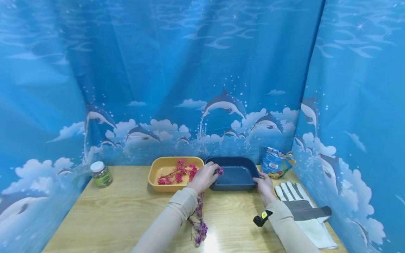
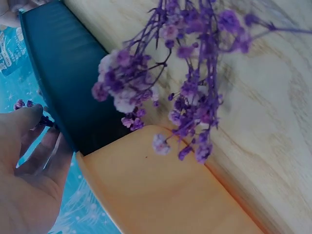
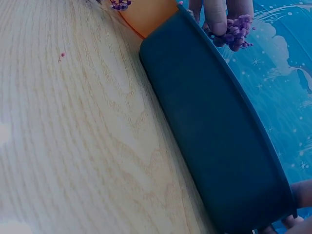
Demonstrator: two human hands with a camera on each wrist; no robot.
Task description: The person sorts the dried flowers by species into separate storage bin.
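Observation:
My left hand (image 1: 205,177) is over the seam where a yellow tray (image 1: 153,186) and a dark blue tray (image 1: 234,188) stand side by side. Its thumb and fingers pinch a small purple dried-flower sprig (image 3: 236,34) above the blue tray's left end. A longer spray of purple dried flowers (image 1: 200,225) shows below the left wrist; in the left wrist view it overlaps both trays' front walls. My right hand (image 1: 265,186) grips the right end of the blue tray, thumb by the rim. Pink dried flowers (image 1: 180,170) lie in the yellow tray.
A white-lidded jar (image 1: 102,174) stands at the back left. Behind my right hand is a blue snack bag (image 1: 275,163). A white and grey work glove (image 1: 303,214) lies along the right edge. Dolphin-printed curtains (image 1: 190,70) enclose the table (image 1: 117,218).

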